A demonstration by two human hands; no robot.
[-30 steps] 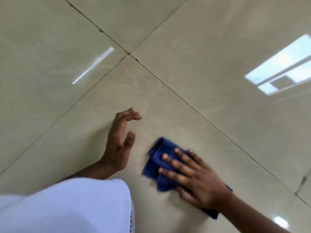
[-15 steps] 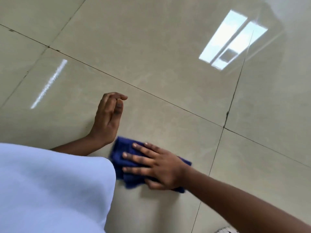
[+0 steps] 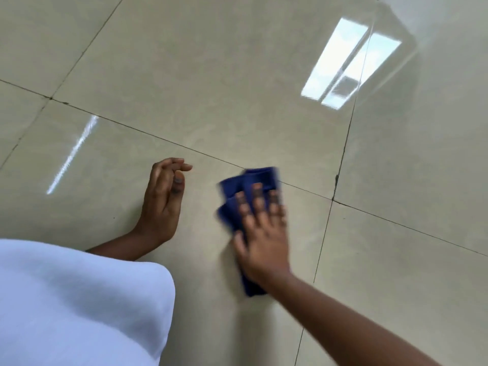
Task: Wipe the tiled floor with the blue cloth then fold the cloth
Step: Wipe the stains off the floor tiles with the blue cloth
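One blue cloth [image 3: 250, 186], pressed flat under the open right hand [image 3: 261, 233], has slid rightward away from the open, empty left hand [image 3: 162, 204] on the tiled floor [image 3: 211, 88].

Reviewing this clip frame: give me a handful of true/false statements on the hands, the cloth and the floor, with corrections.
1. The right hand lies flat on the blue cloth. True.
2. The left hand also grips the cloth. False: it rests on the tiled floor, apart from the cloth.
3. The cloth's far edge reaches a grout line. True.
4. The cloth is spread out fully flat as one layer. False: it looks bunched or folded over, though blurred.
5. A bright window reflection shows on the tiles. True.
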